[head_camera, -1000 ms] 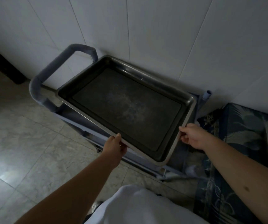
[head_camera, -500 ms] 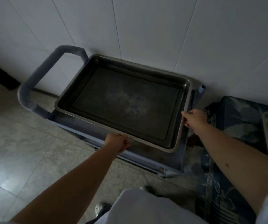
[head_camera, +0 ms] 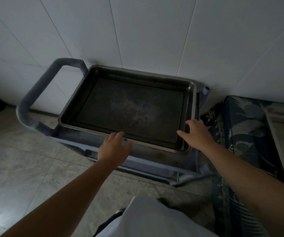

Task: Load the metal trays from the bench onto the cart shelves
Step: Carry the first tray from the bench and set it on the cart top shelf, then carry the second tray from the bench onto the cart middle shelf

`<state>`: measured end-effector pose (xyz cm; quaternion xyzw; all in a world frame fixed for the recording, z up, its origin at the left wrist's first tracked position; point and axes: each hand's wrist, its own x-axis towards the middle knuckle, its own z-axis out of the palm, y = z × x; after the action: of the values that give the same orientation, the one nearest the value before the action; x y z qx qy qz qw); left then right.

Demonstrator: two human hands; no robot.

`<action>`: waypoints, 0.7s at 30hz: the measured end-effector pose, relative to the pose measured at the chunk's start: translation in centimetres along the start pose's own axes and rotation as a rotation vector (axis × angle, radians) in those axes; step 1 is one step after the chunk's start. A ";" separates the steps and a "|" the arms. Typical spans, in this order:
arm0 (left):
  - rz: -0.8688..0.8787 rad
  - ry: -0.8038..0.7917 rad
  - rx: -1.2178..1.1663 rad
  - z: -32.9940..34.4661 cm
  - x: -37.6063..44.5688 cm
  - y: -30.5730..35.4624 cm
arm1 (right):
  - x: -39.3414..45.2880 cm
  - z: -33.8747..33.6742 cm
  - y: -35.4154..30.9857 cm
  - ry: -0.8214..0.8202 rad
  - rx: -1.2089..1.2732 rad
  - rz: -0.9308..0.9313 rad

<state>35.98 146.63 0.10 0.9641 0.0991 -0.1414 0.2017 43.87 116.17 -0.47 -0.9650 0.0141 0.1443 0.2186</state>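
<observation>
Two open hands reach over a cart: the left hand (head_camera: 114, 146) with fingers spread at the near rim of a metal tray (head_camera: 129, 106), the right hand (head_camera: 196, 134) apparently touching its right corner. The tray lies flat on the cart's top shelf (head_camera: 155, 155), against a white tiled wall (head_camera: 155, 35).

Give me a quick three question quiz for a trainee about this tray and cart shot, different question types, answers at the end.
1. True or false: the metal tray lies flat on the cart's top shelf.
2. Multiple choice: the cart handle is on which side of the tray in the picture? A) left B) right C) near edge
3. Fill in: both hands have their fingers ____.

Key:
1. True.
2. A.
3. Open; the left hand and right hand grip nothing.
</observation>
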 end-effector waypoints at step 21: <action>0.697 -0.104 0.525 -1.3 -5.1 -4.0 | -20.3 9.2 -6.3 0.074 -0.262 0.152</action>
<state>30.51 150.11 1.38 0.9502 -0.2815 -0.1334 -0.0099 22.45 125.02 0.01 -0.9861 0.0761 0.1254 0.0784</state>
